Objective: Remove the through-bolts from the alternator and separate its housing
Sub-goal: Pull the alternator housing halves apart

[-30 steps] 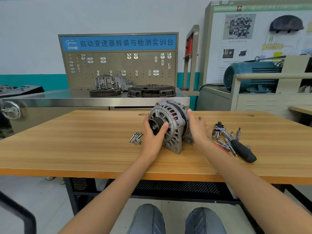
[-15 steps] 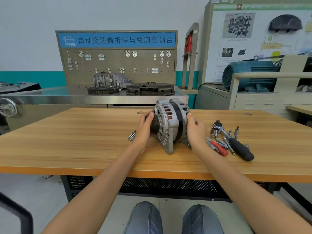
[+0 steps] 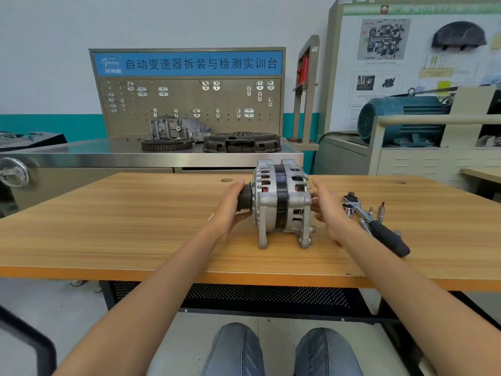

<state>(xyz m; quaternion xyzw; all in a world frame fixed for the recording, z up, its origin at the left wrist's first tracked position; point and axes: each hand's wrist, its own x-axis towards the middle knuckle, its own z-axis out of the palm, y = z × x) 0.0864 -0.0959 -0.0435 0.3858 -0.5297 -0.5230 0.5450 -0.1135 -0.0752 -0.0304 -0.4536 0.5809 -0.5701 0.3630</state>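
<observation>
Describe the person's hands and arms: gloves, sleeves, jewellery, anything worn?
Nothing worn that shows. The left hand and right hand are bare, without gloves, and no rings are visible. Both forearms are bare to the frame's lower edge, with no sleeves, watch or wristband in view. Blue denim jeans cover the knees below the wooden table.

Both my bare forearms run up from the bottom corners of the frame and converge toward the centre, with my knees in blue jeans at the bottom edge between them. My left hand [image 3: 229, 206] sits just left of centre, palm facing right, fingers curled in a cupping grip. My right hand [image 3: 329, 210] sits just right of centre, palm facing left, fingers extended and slightly spread, held loose rather than clenched.
</observation>
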